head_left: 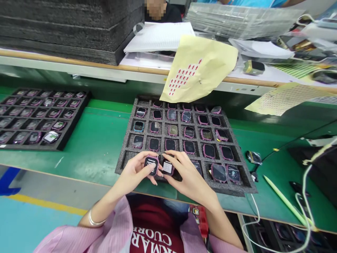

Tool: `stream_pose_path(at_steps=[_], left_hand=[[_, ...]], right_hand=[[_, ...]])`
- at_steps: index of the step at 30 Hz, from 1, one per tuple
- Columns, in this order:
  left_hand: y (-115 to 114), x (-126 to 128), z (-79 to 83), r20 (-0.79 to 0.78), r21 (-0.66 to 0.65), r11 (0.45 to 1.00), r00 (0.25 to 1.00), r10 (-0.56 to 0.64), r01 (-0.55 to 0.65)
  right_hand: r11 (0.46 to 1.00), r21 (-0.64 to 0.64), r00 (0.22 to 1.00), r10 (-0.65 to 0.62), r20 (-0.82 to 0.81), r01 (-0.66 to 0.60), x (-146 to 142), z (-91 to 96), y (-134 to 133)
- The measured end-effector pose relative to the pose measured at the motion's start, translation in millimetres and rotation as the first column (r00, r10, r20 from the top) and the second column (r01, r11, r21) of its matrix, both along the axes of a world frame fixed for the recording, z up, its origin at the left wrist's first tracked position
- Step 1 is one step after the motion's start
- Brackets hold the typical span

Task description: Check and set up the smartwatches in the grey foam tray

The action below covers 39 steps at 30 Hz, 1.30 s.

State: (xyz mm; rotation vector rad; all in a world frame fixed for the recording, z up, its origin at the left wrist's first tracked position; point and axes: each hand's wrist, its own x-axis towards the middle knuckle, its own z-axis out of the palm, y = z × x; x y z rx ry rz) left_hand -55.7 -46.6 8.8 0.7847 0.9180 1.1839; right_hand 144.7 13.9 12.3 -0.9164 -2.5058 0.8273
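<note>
My left hand (139, 169) is closed around a purple-framed smartwatch body (151, 163), its lit screen facing up and my thumb on the glass. Right beside it, my right hand (181, 172) has its thumb and fingers on the edges of a second smartwatch (168, 167), which shows a pale page on a dark screen. Both are over the front row of a black foam tray (121, 165). Most pockets of this tray hold similar purple-framed watches, and one has a blue frame (138, 126). My right hand partly hides the front pockets.
Another foam tray of watches (59, 144) lies at left. Yellow sheets with red arrows (200, 66) hang off the shelf (142, 70) over the tray's far edge. A light green pen-like stick (284, 198) and a white cable (305, 182) lie at right. A person (171, 13) is beyond the shelf.
</note>
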Motion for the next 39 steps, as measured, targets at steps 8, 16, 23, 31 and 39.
stream_pose_path(at_steps=[8,16,23,31,39], left_hand=[[-2.2,-5.1,-0.3,0.017,0.021,1.0,1.0,-0.017,0.017],[-0.1,-5.0,6.2,-0.097,0.024,0.999,0.995,0.033,-0.031],[1.2,1.2,0.2,-0.105,0.007,0.999,0.994,0.036,-0.036],[0.8,6.8,-0.6,-0.13,-0.004,0.998,0.99,0.059,-0.06],[-1.5,7.7,0.7,-0.251,-0.027,1.0,0.968,0.003,-0.01]], right_hand=[[0.902,0.326,0.9,-0.369,0.234,0.285,45.3,0.5,-2.2],[0.853,0.055,0.855,-0.519,-0.024,0.519,40.0,-24.1,-22.0],[0.733,-0.662,0.618,-0.594,-0.515,0.154,25.4,-6.9,-22.0],[0.441,-0.849,0.564,-0.638,-0.525,-0.292,14.7,-2.8,-16.8],[0.415,-0.835,0.551,-0.628,-0.55,-0.36,15.5,-9.7,-16.0]])
